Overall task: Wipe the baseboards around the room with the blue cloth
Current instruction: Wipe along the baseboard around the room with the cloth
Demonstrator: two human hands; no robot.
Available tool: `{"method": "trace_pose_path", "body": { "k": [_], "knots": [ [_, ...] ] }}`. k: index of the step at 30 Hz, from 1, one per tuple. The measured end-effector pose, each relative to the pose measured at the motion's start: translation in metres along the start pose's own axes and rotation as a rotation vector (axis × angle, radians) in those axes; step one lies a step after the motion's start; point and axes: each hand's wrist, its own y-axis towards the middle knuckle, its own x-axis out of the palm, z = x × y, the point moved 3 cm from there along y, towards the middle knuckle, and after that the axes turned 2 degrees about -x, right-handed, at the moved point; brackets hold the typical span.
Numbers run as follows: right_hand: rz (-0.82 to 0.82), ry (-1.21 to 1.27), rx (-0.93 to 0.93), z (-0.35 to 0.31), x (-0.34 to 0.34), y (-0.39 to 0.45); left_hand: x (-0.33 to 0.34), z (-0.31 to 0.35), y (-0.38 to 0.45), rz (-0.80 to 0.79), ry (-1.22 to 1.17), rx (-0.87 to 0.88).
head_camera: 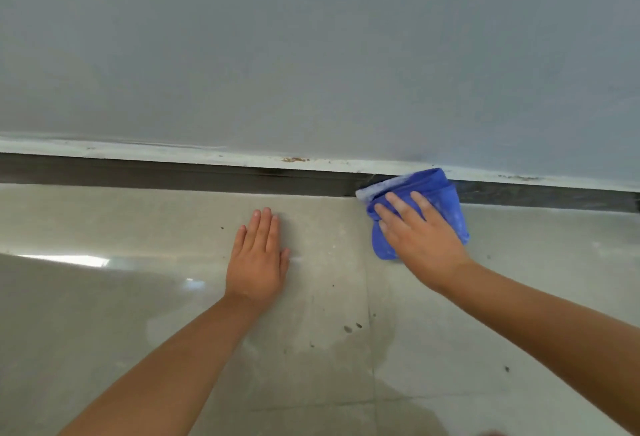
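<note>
My right hand [420, 231] lies flat, fingers spread, pressing the bunched blue cloth [415, 193] down; its far edge is up against the dark baseboard [173, 172] where that meets the floor [138, 297]; my left hand [258, 259] is flat on the tile, fingers straight and close together, holding nothing, bracing me; to do this well I'd push the cloth firmly into the strip and run it along, catching the speckled white ledge [294, 159] above too; wall [311, 37] looks clean.
</note>
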Motion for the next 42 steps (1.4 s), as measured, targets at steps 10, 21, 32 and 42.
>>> {"method": "trace_pose_path", "body": {
  "k": [10, 21, 32, 42],
  "knots": [
    [0.1, -0.02, -0.141, -0.03, -0.023, 0.039, 0.012, 0.001, 0.004, -0.07, -0.006, 0.105],
    [-0.08, -0.186, 0.012, 0.014, 0.018, 0.027, 0.013, -0.002, 0.006, -0.128, 0.041, 0.17],
    [0.148, -0.023, -0.157, -0.036, -0.026, 0.038, 0.006, 0.001, 0.003, -0.258, 0.069, 0.095],
    [0.219, -0.221, -0.223, -0.017, -0.014, 0.056, -0.018, 0.008, -0.006, -0.325, 0.052, -0.042]
  ]
}}
